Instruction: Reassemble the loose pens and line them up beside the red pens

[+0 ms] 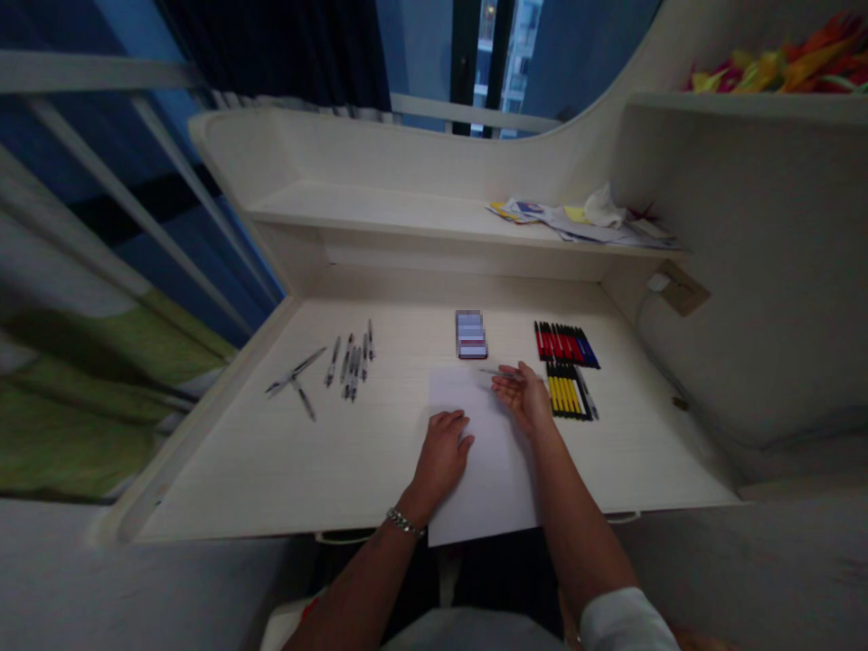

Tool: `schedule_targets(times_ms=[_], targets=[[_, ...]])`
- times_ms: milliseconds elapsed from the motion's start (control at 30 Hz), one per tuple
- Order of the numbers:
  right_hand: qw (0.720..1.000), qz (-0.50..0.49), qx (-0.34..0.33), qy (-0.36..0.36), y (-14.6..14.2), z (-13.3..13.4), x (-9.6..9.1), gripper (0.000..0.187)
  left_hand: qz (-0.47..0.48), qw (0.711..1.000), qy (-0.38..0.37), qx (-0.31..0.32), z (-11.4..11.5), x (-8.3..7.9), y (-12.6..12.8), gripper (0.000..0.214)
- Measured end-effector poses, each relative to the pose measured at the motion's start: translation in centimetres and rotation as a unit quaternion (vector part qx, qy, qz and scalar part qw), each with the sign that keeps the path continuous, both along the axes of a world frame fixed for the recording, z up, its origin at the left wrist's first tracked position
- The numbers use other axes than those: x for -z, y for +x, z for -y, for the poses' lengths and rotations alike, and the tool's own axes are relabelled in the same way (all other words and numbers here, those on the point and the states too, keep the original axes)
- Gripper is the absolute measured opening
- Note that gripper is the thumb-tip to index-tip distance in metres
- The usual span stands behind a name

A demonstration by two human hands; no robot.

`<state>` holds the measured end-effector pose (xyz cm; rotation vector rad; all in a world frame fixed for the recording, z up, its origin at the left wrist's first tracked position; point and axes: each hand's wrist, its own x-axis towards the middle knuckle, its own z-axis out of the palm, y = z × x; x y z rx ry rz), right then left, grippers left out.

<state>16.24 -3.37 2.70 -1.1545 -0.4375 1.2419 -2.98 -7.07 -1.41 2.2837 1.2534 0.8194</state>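
A sheet of white paper (485, 479) lies on the desk in front of me, reaching the front edge. My left hand (442, 448) rests on the paper's left side, fingers lying flat and lightly bent, holding nothing. Over the paper's upper right, my right hand (521, 398) has a slim pen (500, 373) between thumb and fingers, its end pointing left. Just right of that hand are a row of yellow markers (564, 396) with black caps and, above it, a row of red markers (560, 343) with blue markers (589, 348) at its right end.
A phone (471, 334) with a lit screen lies beyond the paper. Several clear pens (353, 366) lie at the left, with crossed pens (295, 375) farther left. Papers (576, 221) lie on the raised shelf (380, 212). A cable (678, 407) runs along the right wall.
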Motion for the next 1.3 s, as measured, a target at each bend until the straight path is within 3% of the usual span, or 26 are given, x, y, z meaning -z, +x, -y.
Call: schedule_targets(times_ms=[167,300,700,933,1300], targets=[[0.977,0.197,0.079,-0.007,-1.2,-2.0,2.3,0.027,-0.011,1.000,-0.010,0.002,0.1,-0.1,-0.1,0.030],[0.965,0.257,0.038,-0.029,-1.8,-2.6,3.0,0.023,-0.008,1.000,-0.018,-0.003,0.1,-0.1,-0.2,0.033],[0.910,0.415,0.018,-0.003,-3.0,-2.1,2.8,0.018,0.000,1.000,-0.029,0.001,0.1,-0.2,-0.1,0.034],[0.891,0.451,0.049,-0.009,-2.9,-2.3,3.2,0.020,0.010,0.999,-0.042,-0.004,0.1,-0.3,0.0,0.035],[0.914,0.405,0.025,-0.010,-3.0,-2.2,3.0,0.021,0.003,0.999,-0.040,-0.007,0.1,-0.2,0.0,0.035]])
